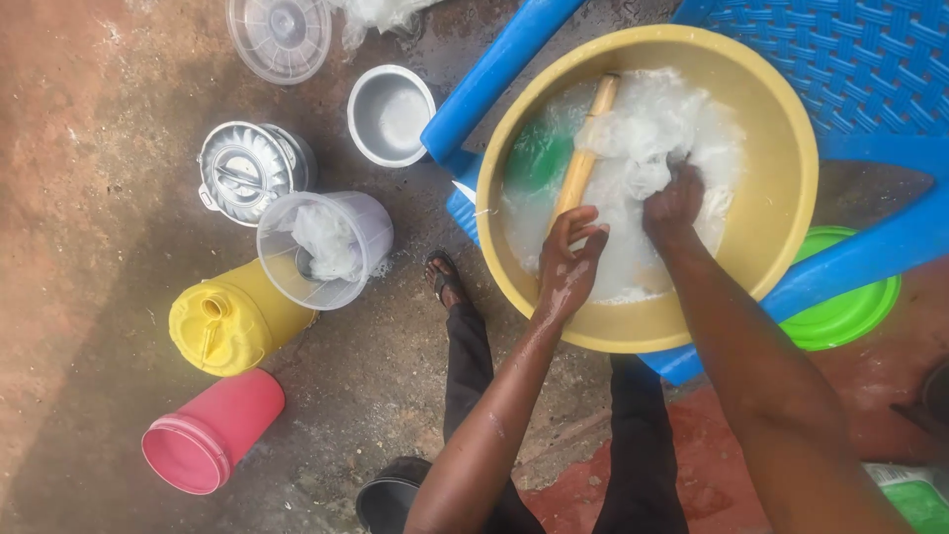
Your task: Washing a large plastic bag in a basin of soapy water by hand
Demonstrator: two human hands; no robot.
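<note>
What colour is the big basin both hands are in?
Yellow; the basin shows best in the head view.

Wet concrete floor (89, 198) bears yellow jug (229, 318), pink cup (213, 431), steel pot (253, 170).

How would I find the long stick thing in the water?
Look at the big yellow basin resting on the blue plastic chair. A pale wooden stick leans in its soapy water, just above the left hand. It is the only long, straight, tan thing among white plastic.

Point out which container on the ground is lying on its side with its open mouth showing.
The pink container at lower left: it lies tipped over, mouth open. The yellow jerrycan beside it also lies down, but is capped.
</note>
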